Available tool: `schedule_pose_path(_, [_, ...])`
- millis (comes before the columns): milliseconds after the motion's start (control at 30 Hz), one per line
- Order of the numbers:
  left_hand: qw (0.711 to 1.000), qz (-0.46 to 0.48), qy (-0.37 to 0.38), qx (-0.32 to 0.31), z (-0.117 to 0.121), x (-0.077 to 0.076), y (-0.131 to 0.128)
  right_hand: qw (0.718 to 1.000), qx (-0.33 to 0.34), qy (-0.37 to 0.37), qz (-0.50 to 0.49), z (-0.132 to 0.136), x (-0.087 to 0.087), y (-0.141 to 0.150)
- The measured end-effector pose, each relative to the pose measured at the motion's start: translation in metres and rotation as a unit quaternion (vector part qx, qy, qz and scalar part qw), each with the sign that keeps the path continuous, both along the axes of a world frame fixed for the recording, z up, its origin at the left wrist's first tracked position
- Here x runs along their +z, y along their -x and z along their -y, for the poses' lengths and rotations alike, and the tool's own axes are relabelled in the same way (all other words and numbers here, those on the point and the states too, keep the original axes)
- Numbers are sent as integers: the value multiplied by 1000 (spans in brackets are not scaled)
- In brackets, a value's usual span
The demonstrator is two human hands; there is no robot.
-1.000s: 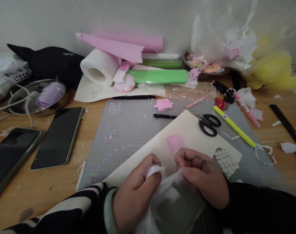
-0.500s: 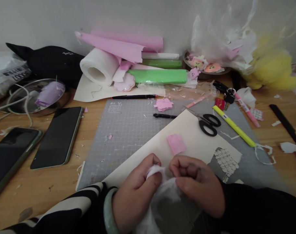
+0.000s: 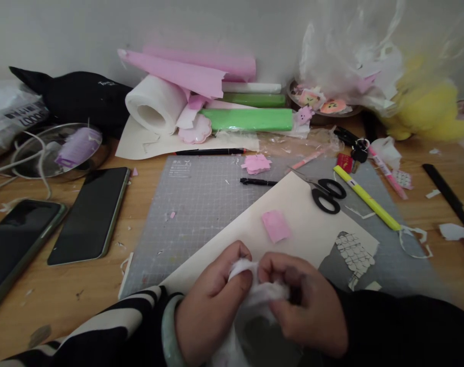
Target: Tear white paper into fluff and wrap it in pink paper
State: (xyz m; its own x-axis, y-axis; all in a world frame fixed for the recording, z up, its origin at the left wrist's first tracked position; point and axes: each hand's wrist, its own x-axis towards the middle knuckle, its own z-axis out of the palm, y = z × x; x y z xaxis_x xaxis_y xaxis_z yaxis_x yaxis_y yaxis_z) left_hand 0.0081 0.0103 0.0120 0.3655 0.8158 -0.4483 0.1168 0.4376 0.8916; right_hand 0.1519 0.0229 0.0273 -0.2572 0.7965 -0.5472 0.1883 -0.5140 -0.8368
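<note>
At the bottom centre, my left hand (image 3: 220, 300) is closed, with thumb and forefinger pinching a piece of thin, crumpled white material (image 3: 251, 300), soft like tissue or a flimsy bag. It hangs down toward the lower edge of the view. My right hand (image 3: 306, 306), a little blurred, curls its fingers round the other side of the same material. Just beyond the hands lies a small pink paper square (image 3: 276, 226) on a large cream sheet of paper (image 3: 232, 232). What the white material encloses, if anything, is hidden.
Under the sheet is a grey cutting mat (image 3: 186, 204). Black-handled scissors (image 3: 327, 196), a yellow highlighter (image 3: 367, 199) and a black pen (image 3: 258, 181) lie on it. Two phones (image 3: 90, 216) are on the left. Paper rolls (image 3: 155, 104) and a metal bowl (image 3: 58, 153) stand behind.
My right hand has shifted slightly down and left, its fingers now deeper in the white material, which bunches more between the hands. The left hand stays nearly still.
</note>
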Motion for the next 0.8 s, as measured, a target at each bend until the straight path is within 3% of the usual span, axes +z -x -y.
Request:
schedule_pose_path(167, [1000, 3, -3, 3, 1, 0, 0, 998, -43, 4, -37, 2, 0, 0])
schedule_pose_path(333, [1000, 3, 1, -2, -2, 2, 0, 1000, 4, 5, -3, 3, -1, 0])
schedule_pose_path(467, [1000, -6, -2, -5, -2, 3, 0, 996, -69, 37, -51, -1, -2, -1])
schedule_pose_path(533, [1000, 7, 1, -3, -1, 2, 0, 997, -72, 16, -29, 1, -3, 0])
schedule_pose_path(567, [1000, 11, 4, -4, -1, 2, 0, 998, -30, 25, -39, 2, -3, 1])
schedule_pose_path(667, [1000, 6, 2, -5, -2, 3, -1, 999, -18, 32, -38, 3, -2, 1])
schedule_pose_path(767, [1000, 0, -6, -4, -2, 3, -1, 995, -80, 31, -48, 0, 0, 1])
schedule_pose_path(800, [1000, 5, -2, -4, -2, 3, -1, 996, -74, 31, -42, 0, 1, 2])
